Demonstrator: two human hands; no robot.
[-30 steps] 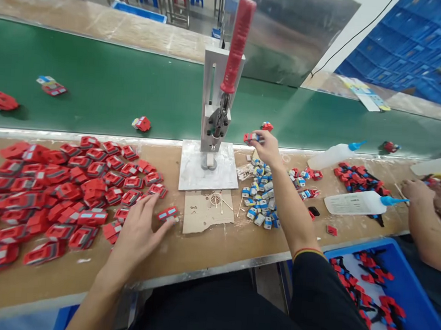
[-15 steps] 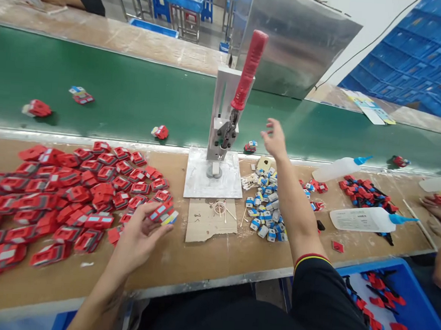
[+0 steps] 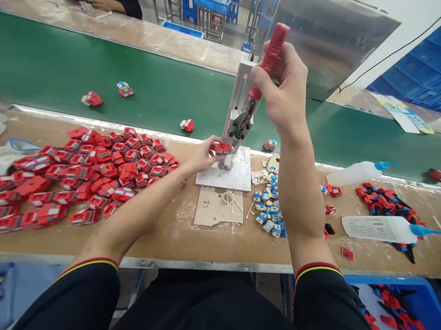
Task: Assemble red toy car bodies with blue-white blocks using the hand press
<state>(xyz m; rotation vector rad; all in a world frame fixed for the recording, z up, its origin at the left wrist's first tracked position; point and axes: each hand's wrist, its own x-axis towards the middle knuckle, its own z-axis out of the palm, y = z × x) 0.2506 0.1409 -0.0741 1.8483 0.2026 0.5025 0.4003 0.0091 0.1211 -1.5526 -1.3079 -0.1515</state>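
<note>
My right hand is wrapped round the red handle of a metal toggle press. Between the fingers of my left hand is a red toy vehicle part, held at the small pale block above the press's white base plate. Whether the part touches the block I cannot tell. Many similar red toy parts lie heaped to the left. Small white-and-blue blocks are piled right of the base, partly hidden behind my right forearm.
A torn cardboard piece with cotton swabs lies before the press. White bottles with blue nozzles and red-black parts are at right. Behind runs a green belt carrying several toy pieces. A blue bin sits below right; a co-worker's hands are across the belt.
My right hand has moved from open air onto the press handle and closed on it. My left hand has carried the red toy part right and forward to the press.
</note>
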